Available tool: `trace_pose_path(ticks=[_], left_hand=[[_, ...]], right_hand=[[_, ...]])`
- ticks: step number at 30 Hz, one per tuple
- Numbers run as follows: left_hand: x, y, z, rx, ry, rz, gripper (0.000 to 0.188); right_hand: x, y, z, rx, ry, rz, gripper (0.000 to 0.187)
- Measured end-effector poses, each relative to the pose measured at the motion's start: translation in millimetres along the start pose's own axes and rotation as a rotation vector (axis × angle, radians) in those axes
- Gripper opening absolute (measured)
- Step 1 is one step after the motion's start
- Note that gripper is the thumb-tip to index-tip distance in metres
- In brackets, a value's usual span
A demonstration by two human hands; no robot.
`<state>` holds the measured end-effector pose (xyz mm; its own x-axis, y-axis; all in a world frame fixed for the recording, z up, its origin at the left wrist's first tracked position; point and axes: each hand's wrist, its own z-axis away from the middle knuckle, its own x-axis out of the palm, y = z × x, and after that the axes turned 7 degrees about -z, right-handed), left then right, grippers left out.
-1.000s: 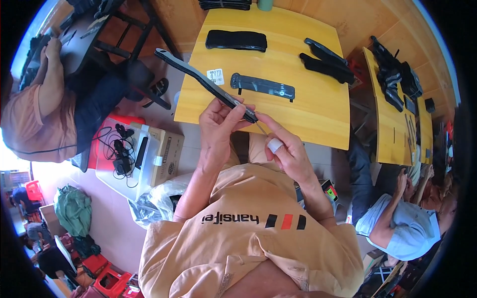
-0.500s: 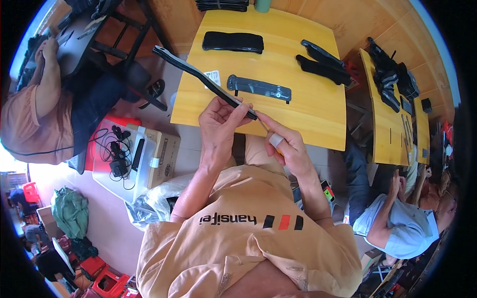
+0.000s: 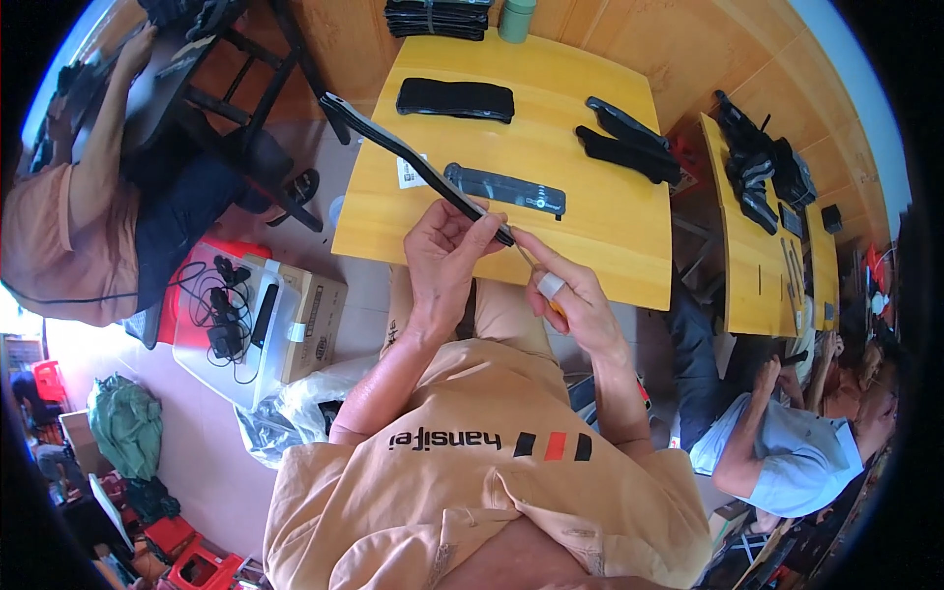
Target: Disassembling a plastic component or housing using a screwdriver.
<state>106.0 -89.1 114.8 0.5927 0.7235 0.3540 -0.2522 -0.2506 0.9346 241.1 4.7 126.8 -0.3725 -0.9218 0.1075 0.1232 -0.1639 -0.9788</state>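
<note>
My left hand (image 3: 447,251) pinches the near end of a long, narrow black strip (image 3: 388,140) with a grey edge. The strip slants up and left above the table, its far end free. In my right hand (image 3: 572,295) is a thin metal-shafted tool (image 3: 525,256) with an orange handle, mostly hidden by the fingers. The shaft's tip meets the strip's near end, where my right index finger also touches; whether it goes inside cannot be seen. White tape wraps one right finger. Behind the hands, a flat dark strip with printing (image 3: 506,189) lies on the table.
The yellow table (image 3: 610,241) also bears a black folded band (image 3: 454,99), dark strips (image 3: 629,147), a white label (image 3: 412,171), a black stack (image 3: 438,18) and a green container (image 3: 515,20). A clear bin (image 3: 211,359) with cables stands at left. Other people sit on both sides.
The view has shifted slightly, so the table and its things sit a little lower and further left. Both hands keep nearly the same hold on the strip and the tool.
</note>
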Motion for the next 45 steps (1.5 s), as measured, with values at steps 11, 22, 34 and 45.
trace_pose_path(ticks=[11, 22, 34, 45], left_hand=[[0, -3, 5, 0.048, -0.015, -0.042, 0.019], [7, -6, 8, 0.149, -0.011, -0.086, 0.021], [7, -19, 6, 0.284, 0.023, -0.128, 0.018], [4, -20, 5, 0.249, 0.029, -0.161, 0.018]], right_hand=[[6, 1, 2, -0.072, 0.036, -0.01, 0.048], [9, -6, 5, -0.032, 0.071, -0.107, 0.048], [14, 7, -2, -0.031, 0.108, -0.306, 0.046], [11, 19, -11, -0.32, 0.187, 0.293, 0.05]])
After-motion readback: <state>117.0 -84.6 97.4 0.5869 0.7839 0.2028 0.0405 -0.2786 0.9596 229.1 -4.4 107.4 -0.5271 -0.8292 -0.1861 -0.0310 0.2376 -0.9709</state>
